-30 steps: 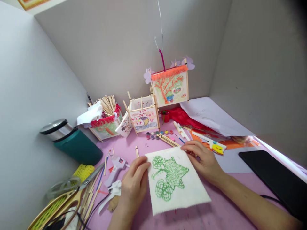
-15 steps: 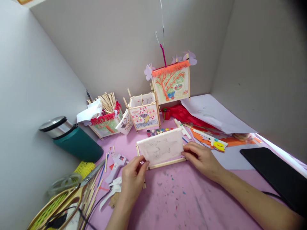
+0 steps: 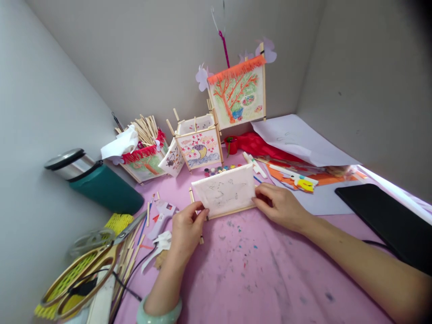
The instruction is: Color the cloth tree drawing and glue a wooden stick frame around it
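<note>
Between my hands a white paper or cloth panel [image 3: 226,191] with a faint pencil sketch stands tilted over a frame of wooden sticks [image 3: 231,212]. My left hand [image 3: 187,227] pinches the panel's lower left corner, thumb and fingers together. At its lower right edge, my right hand [image 3: 278,204] grips the panel in the same way. A frame stick [image 3: 201,238] pokes out below my left fingers. A pale green bangle [image 3: 160,312] circles my left wrist. Close to my left hand lies a white hot glue gun [image 3: 162,218].
Behind the panel stand a decorated lantern [image 3: 199,150] and a larger hanging one [image 3: 238,96]. Left are a teal bottle [image 3: 106,186], scissors [image 3: 118,256] and a box of sticks [image 3: 145,164]. On the right lie white paper [image 3: 300,139], markers [image 3: 254,165] and a black tablet-like slab [image 3: 384,225].
The view has tipped downward, so the scene sits higher and the left bangle shows. Both hands still hold the panel, and its upper left corner now stands clearer of the side stick.
</note>
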Motion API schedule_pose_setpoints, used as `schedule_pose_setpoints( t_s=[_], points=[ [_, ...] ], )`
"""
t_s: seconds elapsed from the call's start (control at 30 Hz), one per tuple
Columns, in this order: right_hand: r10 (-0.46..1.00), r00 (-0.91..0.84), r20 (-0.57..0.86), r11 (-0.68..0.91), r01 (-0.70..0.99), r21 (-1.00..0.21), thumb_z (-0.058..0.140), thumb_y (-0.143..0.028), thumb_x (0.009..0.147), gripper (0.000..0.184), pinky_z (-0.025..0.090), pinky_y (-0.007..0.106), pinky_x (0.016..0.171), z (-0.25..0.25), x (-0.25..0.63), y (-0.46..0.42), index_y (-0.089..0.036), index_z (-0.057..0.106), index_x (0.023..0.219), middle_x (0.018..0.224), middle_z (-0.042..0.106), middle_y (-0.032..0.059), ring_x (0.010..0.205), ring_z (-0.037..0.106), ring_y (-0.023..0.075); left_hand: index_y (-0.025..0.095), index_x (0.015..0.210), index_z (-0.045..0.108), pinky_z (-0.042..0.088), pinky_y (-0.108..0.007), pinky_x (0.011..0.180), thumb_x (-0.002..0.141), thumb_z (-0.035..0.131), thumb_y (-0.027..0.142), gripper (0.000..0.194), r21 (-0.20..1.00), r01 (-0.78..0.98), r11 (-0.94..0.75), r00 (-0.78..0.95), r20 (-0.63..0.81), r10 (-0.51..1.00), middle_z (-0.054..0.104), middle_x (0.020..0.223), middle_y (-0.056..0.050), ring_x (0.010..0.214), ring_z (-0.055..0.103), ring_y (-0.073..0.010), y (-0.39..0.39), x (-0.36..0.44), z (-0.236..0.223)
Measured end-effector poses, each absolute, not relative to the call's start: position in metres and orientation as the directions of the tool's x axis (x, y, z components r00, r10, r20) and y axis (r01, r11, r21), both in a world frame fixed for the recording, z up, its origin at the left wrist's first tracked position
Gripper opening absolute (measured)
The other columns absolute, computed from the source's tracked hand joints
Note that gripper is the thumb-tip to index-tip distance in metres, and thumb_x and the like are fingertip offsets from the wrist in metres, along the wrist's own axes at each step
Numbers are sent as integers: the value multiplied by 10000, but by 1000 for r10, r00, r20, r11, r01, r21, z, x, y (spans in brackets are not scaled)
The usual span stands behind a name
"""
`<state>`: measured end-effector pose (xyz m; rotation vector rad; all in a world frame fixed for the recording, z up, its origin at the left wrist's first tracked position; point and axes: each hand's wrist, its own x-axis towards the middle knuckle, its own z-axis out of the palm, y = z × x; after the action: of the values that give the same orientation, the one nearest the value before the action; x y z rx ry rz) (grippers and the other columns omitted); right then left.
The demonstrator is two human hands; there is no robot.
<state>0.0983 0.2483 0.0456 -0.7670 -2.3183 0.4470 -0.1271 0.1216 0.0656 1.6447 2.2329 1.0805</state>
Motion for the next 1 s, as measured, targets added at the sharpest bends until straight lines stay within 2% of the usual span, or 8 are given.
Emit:
schedule_pose_setpoints(
  t_s=[0.2, 0.73, 1.0],
  points=[
    [628, -612, 480, 774, 425, -470, 495, -180, 796, 69, 369, 261, 573, 47, 98, 248, -191, 494, 727, 719, 562, 13, 619, 511, 140, 192, 813, 650, 311, -193, 489, 786, 529, 329, 185, 632, 766, 116, -361, 274, 891, 523, 532, 53, 457, 405, -83, 123, -127, 63],
    [637, -639, 432, 763, 441, -473, 495, -183, 805, 44, 380, 262, 602, 44, 99, 249, -184, 524, 772, 777, 581, 22, 670, 534, 148, 190, 753, 630, 330, -195, 507, 785, 535, 313, 158, 618, 773, 141, -356, 238, 904, 525, 508, 61, 451, 439, -82, 122, -126, 67],
    [644, -660, 387, 749, 442, -494, 488, -208, 819, 88, 399, 261, 636, 44, 99, 249, -175, 570, 817, 807, 597, 36, 707, 556, 160, 205, 763, 612, 365, -192, 557, 788, 527, 293, 125, 549, 819, 170, -353, 247, 903, 634, 693, 33, 536, 516, -89, 121, -128, 67]
  ],
)
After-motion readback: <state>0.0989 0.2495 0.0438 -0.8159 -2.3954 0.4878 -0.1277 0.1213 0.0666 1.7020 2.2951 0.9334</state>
